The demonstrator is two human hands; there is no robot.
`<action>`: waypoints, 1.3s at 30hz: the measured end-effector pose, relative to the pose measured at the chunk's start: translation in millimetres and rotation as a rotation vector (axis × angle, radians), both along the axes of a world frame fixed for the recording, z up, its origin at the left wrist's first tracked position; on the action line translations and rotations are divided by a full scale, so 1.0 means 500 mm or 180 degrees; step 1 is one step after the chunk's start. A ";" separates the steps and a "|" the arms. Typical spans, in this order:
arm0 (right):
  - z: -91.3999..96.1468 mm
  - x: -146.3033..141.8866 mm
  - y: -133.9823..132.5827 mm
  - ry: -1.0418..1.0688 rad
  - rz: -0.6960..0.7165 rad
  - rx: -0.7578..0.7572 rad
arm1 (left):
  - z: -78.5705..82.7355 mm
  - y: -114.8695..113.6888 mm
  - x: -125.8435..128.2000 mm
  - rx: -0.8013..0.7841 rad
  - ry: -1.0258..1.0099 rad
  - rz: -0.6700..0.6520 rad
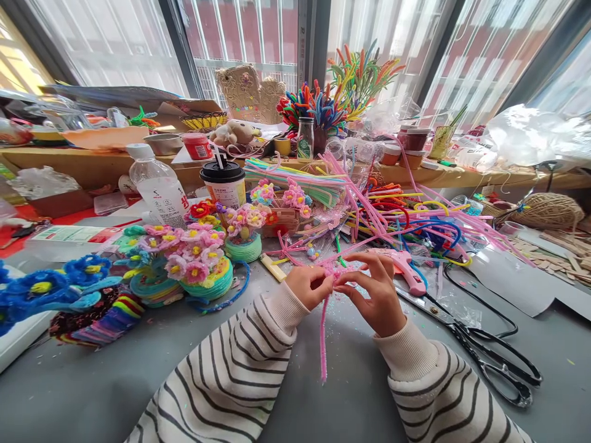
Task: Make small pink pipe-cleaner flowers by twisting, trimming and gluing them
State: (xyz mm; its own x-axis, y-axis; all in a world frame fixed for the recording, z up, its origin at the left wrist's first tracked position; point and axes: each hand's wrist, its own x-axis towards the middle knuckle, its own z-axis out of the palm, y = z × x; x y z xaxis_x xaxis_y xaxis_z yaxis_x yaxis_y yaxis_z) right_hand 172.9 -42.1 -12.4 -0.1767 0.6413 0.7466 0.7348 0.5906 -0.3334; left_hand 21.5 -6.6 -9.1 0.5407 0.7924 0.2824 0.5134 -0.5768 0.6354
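Both hands meet above the grey table on a pink pipe cleaner (324,344), bent into small loops between them, with one end hanging straight down. My left hand (308,286) pinches the looped part from the left, thumb and fingers closed. From the right, my right hand (372,292) grips the same looped part between thumb and index finger, its other fingers raised and curved. A pink glue gun (404,271) lies just behind my right hand. Left of my left hand stand small pots of pipe-cleaner flowers (196,252), pink with yellow centres.
Large black-handled scissors (489,354) lie at the right. Loose pipe cleaners (397,212) are heaped behind the hands. A plastic bottle (154,187) and a lidded cup (224,184) stand at the back left. Blue pipe-cleaner flowers (46,289) lean in at far left; twine (551,211) sits far right.
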 end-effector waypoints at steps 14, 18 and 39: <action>0.012 0.016 0.003 0.0294 0.0540 -0.0778 | 0.000 -0.007 0.001 0.0138 0.0010 -0.0138; 0.010 0.010 0.001 0.1242 0.0851 -0.1198 | 0.010 -0.002 -0.002 -0.0977 -0.0640 -0.0174; 0.003 0.002 0.000 0.2242 0.0895 -0.1576 | 0.012 0.015 0.003 -0.3432 -0.2062 -0.0714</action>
